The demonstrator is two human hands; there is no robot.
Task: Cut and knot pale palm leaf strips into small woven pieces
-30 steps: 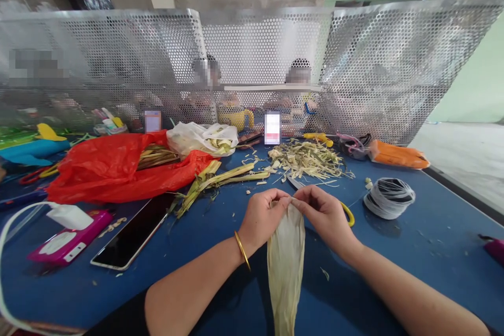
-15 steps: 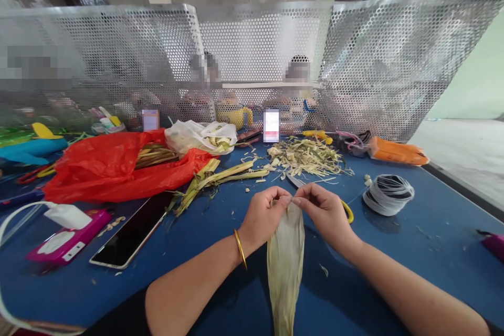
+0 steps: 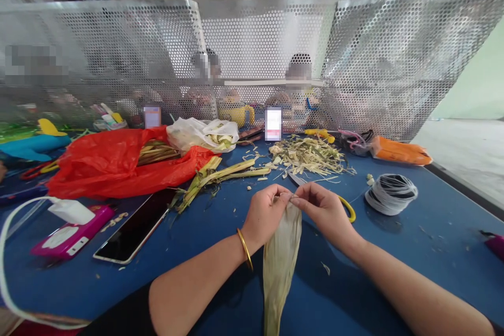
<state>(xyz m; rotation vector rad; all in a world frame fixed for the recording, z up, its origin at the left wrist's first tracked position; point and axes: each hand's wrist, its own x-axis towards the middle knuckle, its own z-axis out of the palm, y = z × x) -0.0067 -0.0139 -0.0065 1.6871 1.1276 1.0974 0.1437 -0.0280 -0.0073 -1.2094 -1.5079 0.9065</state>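
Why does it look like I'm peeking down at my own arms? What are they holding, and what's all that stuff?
There's no machine at work here, just a person. One camera on their head looks forward and down, so you see roughly what they see. Their left hand and right hand come together, fingertips pinching the top of a long dry leaf that hangs down. On the blue table lie a red bag, a flat phone, a heap of shreds and a roll of white string.
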